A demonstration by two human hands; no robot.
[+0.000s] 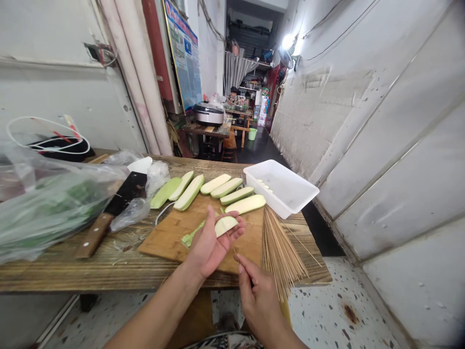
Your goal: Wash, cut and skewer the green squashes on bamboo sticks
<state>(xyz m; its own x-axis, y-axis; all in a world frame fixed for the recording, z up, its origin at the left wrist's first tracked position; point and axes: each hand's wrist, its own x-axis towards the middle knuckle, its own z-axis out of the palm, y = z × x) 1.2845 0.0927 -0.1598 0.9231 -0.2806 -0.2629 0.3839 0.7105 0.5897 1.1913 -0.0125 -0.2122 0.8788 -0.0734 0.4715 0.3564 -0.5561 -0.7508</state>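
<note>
My left hand [209, 245] lies palm up over the wooden cutting board [169, 240], cradling a pale green vegetable slice [225, 225] in its fingers. Several long slices of the same vegetable [214, 184] lie in a row along the board's far side. A fan of bamboo skewers [281, 252] rests just right of the board. My right hand [258, 295] hangs beside those skewers at the table's front edge, its fingertips pinched together. Whether a skewer sits in that pinch is too hard to see.
A cleaver [109, 213] with a wooden handle lies left of the board, next to a plastic bag of greens [47, 208]. A white plastic tub [279, 186] stands at the far right corner. A person [232, 96] sits far down the corridor.
</note>
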